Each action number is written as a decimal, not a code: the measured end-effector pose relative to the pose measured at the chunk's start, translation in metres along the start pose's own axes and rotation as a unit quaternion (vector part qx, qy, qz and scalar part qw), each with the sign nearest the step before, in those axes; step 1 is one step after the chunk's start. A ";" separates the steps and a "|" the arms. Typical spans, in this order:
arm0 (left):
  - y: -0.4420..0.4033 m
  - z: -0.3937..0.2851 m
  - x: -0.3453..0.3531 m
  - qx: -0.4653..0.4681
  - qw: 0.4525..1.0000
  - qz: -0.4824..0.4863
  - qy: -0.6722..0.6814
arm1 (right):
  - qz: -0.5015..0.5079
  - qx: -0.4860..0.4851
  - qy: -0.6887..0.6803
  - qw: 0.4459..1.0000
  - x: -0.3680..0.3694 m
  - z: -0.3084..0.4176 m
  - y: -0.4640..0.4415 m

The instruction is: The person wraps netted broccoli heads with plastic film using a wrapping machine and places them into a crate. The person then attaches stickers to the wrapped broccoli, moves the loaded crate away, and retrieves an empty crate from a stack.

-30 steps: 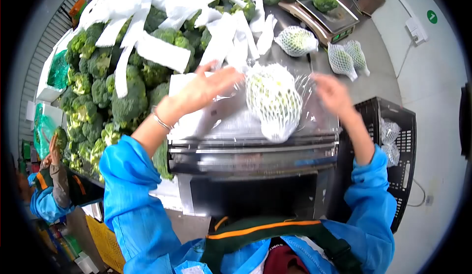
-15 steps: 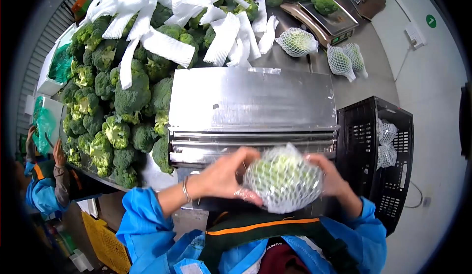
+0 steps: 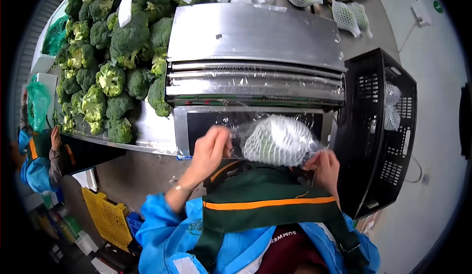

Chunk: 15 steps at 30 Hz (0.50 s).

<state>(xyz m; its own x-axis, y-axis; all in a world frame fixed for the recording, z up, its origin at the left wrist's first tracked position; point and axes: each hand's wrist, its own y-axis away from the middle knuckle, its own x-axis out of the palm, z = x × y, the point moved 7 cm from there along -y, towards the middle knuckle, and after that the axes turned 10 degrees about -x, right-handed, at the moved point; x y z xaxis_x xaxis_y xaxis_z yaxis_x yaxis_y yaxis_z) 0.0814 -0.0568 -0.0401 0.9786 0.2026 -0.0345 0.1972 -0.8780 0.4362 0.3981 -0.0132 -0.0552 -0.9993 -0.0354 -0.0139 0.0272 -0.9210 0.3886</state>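
The netted bundle point(image 3: 278, 142) lies before us, long axis sideways; our right hand point(image 3: 324, 168), nearer, pinches film point(image 3: 311, 149) at its right end; our left hand point(image 3: 212, 147), just apart, seems clenched on film; beyond, the metal machine point(image 3: 255, 35)

Heaped broccoli point(image 3: 110, 80) and crates point(image 3: 363, 136) suggest a packing room.

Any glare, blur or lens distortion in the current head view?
Head view: bright glare on the net-covered bundle and softer sheen on the metal plate; left hand looks slightly soft; strong fisheye curvature, with blackened corners.
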 end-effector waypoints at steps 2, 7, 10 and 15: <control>-0.015 0.016 0.000 -0.105 0.972 -0.048 0.203 | -0.036 0.037 -0.189 0.981 0.013 0.006 -0.002; 0.053 0.097 -0.032 -0.330 0.772 -0.089 0.535 | -0.106 0.279 -0.475 0.828 -0.002 -0.042 0.033; 0.080 0.154 -0.004 -0.334 0.867 -0.083 0.361 | -0.046 0.207 -0.213 0.954 -0.013 -0.178 0.039; 0.033 0.154 0.080 -0.209 0.957 0.192 0.067 | 0.044 0.215 0.061 0.974 -0.002 -0.164 0.065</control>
<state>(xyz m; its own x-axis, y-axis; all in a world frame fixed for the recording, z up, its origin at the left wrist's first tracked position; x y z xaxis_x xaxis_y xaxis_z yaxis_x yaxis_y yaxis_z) 0.1749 -0.1362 -0.1673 0.9523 -0.0214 0.3044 -0.2434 -0.6548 0.7155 0.4063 -0.1371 -0.1812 -0.9822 -0.1773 -0.0627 0.0727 -0.6656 0.7427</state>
